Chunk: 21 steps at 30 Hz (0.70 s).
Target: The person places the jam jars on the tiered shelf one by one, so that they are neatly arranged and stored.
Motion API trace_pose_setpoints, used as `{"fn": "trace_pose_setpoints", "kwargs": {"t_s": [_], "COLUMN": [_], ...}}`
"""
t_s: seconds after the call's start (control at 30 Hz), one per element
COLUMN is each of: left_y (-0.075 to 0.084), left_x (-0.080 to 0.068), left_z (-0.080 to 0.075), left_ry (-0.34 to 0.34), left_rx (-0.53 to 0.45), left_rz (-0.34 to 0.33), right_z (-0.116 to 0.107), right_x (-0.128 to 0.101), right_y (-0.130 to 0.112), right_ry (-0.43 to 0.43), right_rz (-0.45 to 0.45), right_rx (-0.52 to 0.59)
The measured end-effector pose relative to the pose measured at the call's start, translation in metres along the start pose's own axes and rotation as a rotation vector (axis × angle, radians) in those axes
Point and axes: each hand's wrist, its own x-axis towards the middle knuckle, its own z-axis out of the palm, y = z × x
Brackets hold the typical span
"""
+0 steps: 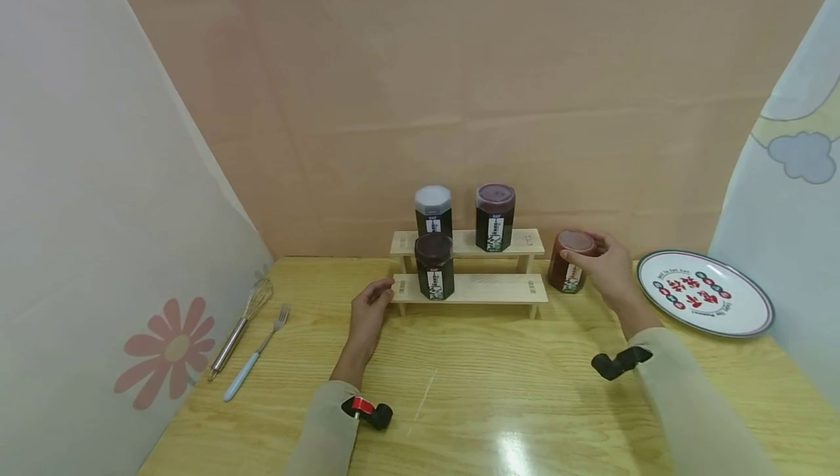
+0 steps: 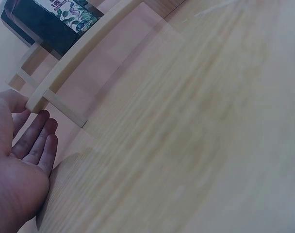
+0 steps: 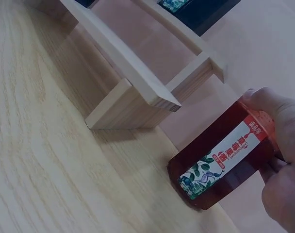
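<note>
A two-step wooden rack (image 1: 485, 288) stands at the back of the table. A grey-lidded jar (image 1: 433, 211) and a purple-lidded jar (image 1: 495, 216) stand on its upper step, a dark jar (image 1: 434, 266) on the lower one. My right hand (image 1: 604, 266) grips a reddish-brown jar (image 1: 569, 262) (image 3: 224, 159) by its top; the jar stands tilted on the table just right of the rack (image 3: 133, 92). My left hand (image 1: 369, 310) (image 2: 26, 150) rests with relaxed fingers beside the left end of the rack's lower step (image 2: 74, 73), holding nothing.
A white plate (image 1: 705, 292) with red and blue print lies at the right. A whisk (image 1: 241, 324) and a blue-handled fork (image 1: 256, 353) lie at the left. Curtain walls close in both sides, and a beige wall stands behind the rack.
</note>
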Motion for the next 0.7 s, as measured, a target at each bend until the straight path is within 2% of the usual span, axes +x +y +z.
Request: {"fn": "trace_pose_setpoints", "kwargs": {"t_s": [0.33, 0.7], "left_y": [0.000, 0.000], "left_x": [0.000, -0.001], "left_z": [0.000, -0.002], "left_ry": [0.005, -0.011], "left_rx": [0.005, 0.016], "left_rz": [0.003, 0.009], "right_z": [-0.015, -0.021], "right_x": [-0.011, -0.029], "right_y": [-0.027, -0.057], "right_ry": [-0.031, 0.011], "right_rz": [-0.028, -0.044], "right_rx": [-0.032, -0.032]}}
